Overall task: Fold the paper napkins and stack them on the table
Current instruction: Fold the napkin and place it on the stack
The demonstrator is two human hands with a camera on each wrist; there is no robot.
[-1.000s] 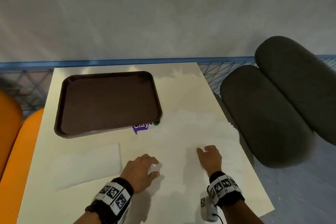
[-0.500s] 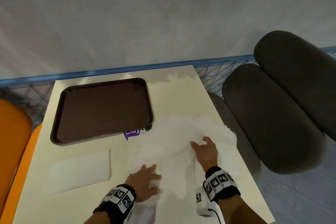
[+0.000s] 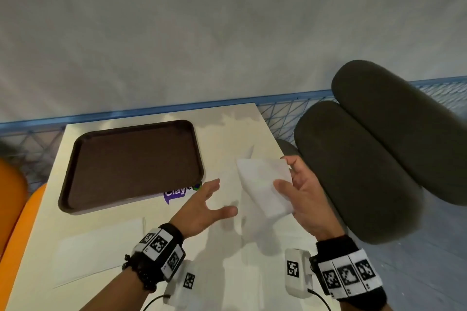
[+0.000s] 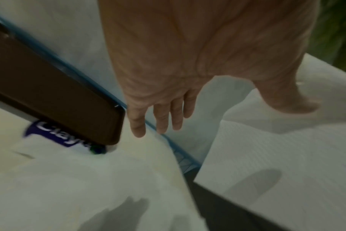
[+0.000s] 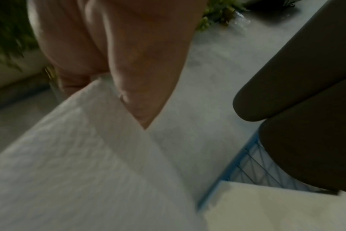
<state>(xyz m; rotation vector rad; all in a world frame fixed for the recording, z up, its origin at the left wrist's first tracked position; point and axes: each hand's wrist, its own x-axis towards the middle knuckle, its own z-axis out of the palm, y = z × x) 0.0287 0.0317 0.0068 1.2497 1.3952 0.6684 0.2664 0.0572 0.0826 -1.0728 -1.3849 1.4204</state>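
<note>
A dark brown tray (image 3: 131, 164) is lying toward the far left corner of the table. A purple sticker (image 3: 177, 194) is showing from under the tray's near right corner. Two dark grey cushions (image 3: 374, 159) are sitting beside the table's right edge. Orange seats (image 3: 17, 209) are showing along its left edge, and a blue wire fence (image 3: 283, 111) is running behind its far edge.

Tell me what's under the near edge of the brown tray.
A purple sticker with white letters reading "Clayt" pokes out from under the brown tray, beside a small green-and-blue mark. The rest of the word is covered by the tray.
</note>
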